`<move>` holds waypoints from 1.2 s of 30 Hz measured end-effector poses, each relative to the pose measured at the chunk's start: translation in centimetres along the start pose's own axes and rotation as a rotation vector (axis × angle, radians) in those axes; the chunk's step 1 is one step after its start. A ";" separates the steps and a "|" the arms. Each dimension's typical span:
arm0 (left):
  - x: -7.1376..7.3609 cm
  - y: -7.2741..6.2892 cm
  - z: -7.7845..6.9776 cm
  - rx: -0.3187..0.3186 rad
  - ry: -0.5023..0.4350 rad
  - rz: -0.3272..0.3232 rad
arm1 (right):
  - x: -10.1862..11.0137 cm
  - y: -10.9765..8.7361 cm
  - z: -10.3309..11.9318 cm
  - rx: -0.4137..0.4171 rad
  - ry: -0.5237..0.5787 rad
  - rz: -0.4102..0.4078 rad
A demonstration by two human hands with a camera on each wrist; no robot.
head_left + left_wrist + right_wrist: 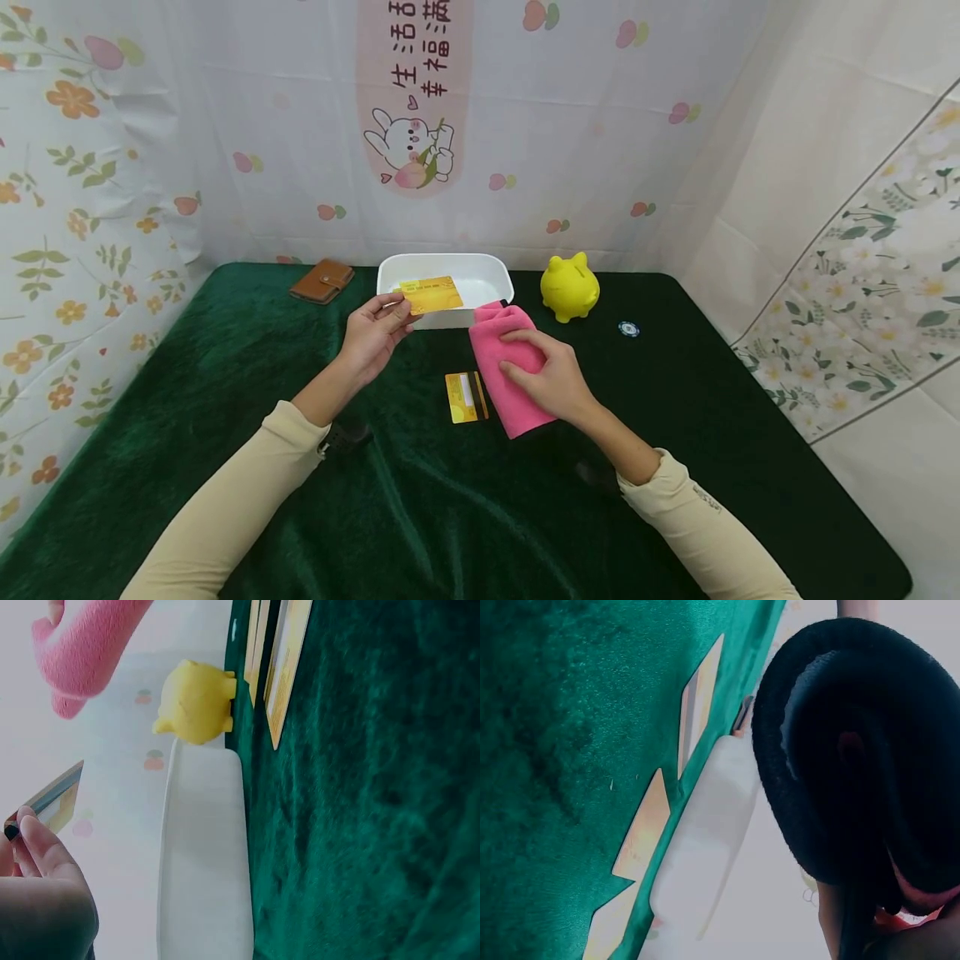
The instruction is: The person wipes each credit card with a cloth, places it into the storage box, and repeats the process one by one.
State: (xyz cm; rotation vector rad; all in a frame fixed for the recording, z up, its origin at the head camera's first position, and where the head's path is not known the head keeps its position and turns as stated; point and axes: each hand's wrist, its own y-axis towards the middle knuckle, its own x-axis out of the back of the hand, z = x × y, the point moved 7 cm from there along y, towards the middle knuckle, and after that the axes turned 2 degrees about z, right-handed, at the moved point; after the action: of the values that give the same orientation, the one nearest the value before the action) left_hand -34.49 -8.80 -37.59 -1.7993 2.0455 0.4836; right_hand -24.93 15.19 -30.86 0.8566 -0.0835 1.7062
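Observation:
In the head view my left hand [372,335] pinches a yellow bank card [437,295] by its left end, raised in front of the white plastic box [498,317]. The left wrist view shows a dark stripe along the back of this card [60,799]. My right hand [553,377] grips a folded pink cloth [504,350] between thumb and fingers. Its rolled end looks dark in the right wrist view. A second yellow bank card [467,397], stripe side up, lies left of the cloth. More cards [643,829] show on the table in the wrist views, hidden behind the cloth from above.
A yellow piggy bank [570,287] stands right of the white box, with a blue and white poker chip [628,329] beyond it. At the back left lies a brown wallet [322,282]. A dark green cloth [225,417] covers the table; patterned curtains hang behind and beside it.

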 end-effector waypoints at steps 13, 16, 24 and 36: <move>0.9 2.1 0.0 0.020 0.026 -0.077 | 0.1 -0.1 -0.5 -0.030 0.026 0.018; 1.2 2.6 0.1 0.020 0.031 -0.096 | 0.0 -0.1 -1.1 -0.033 0.022 0.021; 1.6 3.6 0.5 0.040 0.056 -0.140 | -0.8 0.2 -4.8 -0.056 0.047 0.031; 2.4 2.5 2.1 0.213 0.323 -0.049 | -0.7 -0.1 -5.1 -0.010 0.031 0.024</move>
State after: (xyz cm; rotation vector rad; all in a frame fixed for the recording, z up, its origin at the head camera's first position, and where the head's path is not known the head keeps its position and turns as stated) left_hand -37.17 -9.54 -40.53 -1.8870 2.1550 -0.0451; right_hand -27.31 17.08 -34.97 0.8249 -0.0814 1.7398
